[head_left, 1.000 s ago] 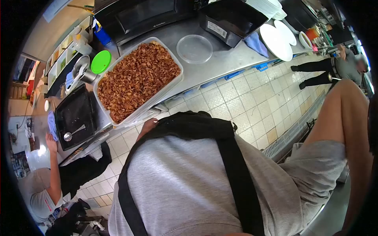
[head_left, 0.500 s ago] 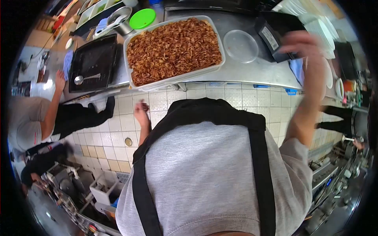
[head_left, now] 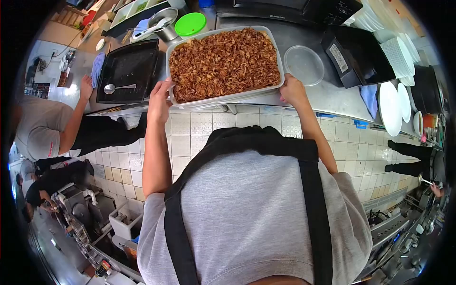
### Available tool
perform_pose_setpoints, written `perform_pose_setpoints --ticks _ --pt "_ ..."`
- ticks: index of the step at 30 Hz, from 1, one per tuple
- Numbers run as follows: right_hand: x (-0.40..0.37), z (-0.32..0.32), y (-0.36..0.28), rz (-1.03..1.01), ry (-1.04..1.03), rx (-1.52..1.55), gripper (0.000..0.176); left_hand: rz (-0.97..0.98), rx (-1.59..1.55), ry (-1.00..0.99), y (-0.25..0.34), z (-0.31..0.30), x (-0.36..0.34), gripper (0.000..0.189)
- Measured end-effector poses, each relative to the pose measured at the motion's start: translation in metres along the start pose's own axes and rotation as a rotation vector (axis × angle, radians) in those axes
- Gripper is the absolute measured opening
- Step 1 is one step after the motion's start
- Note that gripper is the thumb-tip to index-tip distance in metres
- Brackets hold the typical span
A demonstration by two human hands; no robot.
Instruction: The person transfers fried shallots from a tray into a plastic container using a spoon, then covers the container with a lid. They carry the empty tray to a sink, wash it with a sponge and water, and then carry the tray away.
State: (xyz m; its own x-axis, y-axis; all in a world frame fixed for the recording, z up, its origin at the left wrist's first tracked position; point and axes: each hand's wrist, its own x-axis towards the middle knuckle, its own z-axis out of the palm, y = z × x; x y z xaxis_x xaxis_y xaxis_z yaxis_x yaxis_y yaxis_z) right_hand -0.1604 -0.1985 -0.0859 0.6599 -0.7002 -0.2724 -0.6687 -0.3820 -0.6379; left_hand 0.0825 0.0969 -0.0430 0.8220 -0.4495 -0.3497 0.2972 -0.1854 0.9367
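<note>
A translucent plastic tub (head_left: 223, 99) heaped with brown, fried-looking shreds (head_left: 225, 64) stands at the counter's front edge. At its near left corner, my left hand (head_left: 160, 101) is closed on the rim, thumb uppermost. My right hand (head_left: 293, 90) grips the near right corner, its lower fingers partly hidden under the edge. Just right of the tub lies a round clear plastic lid (head_left: 304, 65). To the left is a black tray (head_left: 126, 71) with a metal spoon (head_left: 118, 88) in it.
Behind the tub are a green lid (head_left: 190, 23) and a metal pot (head_left: 166, 32). At right stand a black box (head_left: 339, 59), a blue cloth (head_left: 369, 99) and stacked white plates (head_left: 398, 57). A co-worker (head_left: 47, 126) stands at left, with another person's legs (head_left: 411, 159) at right.
My left hand has risen from below the counter to the tub's left corner. My right hand has come down and leftward from near the black box onto the right corner.
</note>
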Motion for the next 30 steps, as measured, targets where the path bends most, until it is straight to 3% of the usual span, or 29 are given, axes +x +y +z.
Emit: perform_pose_setpoints --ticks 2,4,7,12,15,17,18,22,25,28,30 --pt "0.009 0.013 0.007 -0.034 0.028 -0.105 0.025 -0.061 -0.172 -0.081 -0.001 -0.003 0.006 0.02" --pt "0.006 0.014 0.002 0.04 0.021 0.018 0.025 -0.122 -0.342 -0.098 0.007 0.007 -0.002 0.02" --pt "-0.003 0.014 -0.011 0.124 0.006 0.128 0.028 -0.078 -0.338 -0.113 -0.002 0.009 -0.009 0.021" --pt "-0.016 0.011 -0.02 0.137 0.025 0.21 0.025 -0.152 -0.422 -0.241 -0.004 0.019 -0.017 0.064" --pt "-0.019 0.016 -0.018 0.106 0.074 0.275 0.025 -0.214 -0.562 -0.295 -0.007 0.019 -0.025 0.054" --pt "-0.018 0.018 -0.014 0.069 0.102 0.342 0.026 -0.131 -0.567 -0.195 -0.013 0.025 -0.027 0.051" --pt "-0.017 0.016 -0.016 0.14 0.07 0.284 0.026 -0.092 -0.581 -0.177 -0.017 0.027 -0.028 0.05" --pt "-0.021 0.02 -0.017 0.004 0.269 -0.114 0.027 -0.057 -0.643 -0.138 -0.022 0.012 -0.043 0.053" --pt "-0.019 0.023 -0.029 0.0 0.231 -0.221 0.024 -0.007 -0.645 -0.059 -0.025 -0.028 -0.051 0.05" --pt "-0.011 0.004 -0.031 0.114 0.159 -0.001 0.02 0.016 -0.624 0.02 -0.018 -0.057 -0.069 0.051" --pt "-0.005 -0.014 -0.016 0.068 0.274 0.238 0.02 0.029 -0.614 0.05 -0.017 -0.07 -0.077 0.051"
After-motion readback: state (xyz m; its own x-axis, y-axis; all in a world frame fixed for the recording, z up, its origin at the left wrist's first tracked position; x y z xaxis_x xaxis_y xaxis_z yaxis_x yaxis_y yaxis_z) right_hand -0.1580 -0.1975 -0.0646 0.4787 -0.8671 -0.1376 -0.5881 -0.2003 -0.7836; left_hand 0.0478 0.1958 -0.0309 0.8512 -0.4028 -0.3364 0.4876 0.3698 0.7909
